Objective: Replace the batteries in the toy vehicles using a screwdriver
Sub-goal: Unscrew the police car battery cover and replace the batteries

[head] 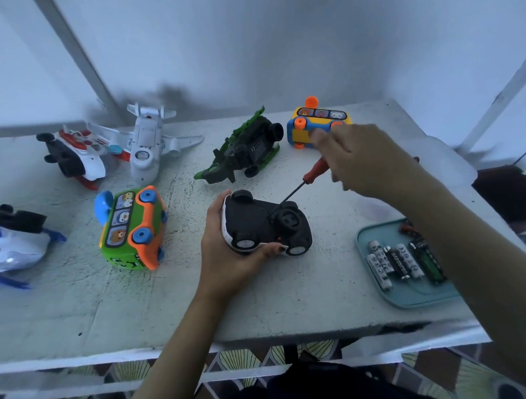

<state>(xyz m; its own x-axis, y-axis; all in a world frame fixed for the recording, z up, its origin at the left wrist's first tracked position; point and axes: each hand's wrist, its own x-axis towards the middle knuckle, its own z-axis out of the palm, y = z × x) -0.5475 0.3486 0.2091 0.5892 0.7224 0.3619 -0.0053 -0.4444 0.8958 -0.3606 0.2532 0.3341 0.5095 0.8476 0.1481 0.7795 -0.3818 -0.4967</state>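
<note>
A black and white toy car lies upside down near the middle of the table, its black underside up. My left hand grips it from the left and below, thumb along its near side. My right hand holds a red-handled screwdriver above it. The dark shaft slants down and left, its tip at the car's underside near a wheel. A teal tray at the right holds several batteries, partly hidden by my right forearm.
Other toys stand around: a green and orange bus at left, a white plane, a red and white vehicle, a green and black helicopter, a yellow bus behind my right hand, a blue and white toy at far left.
</note>
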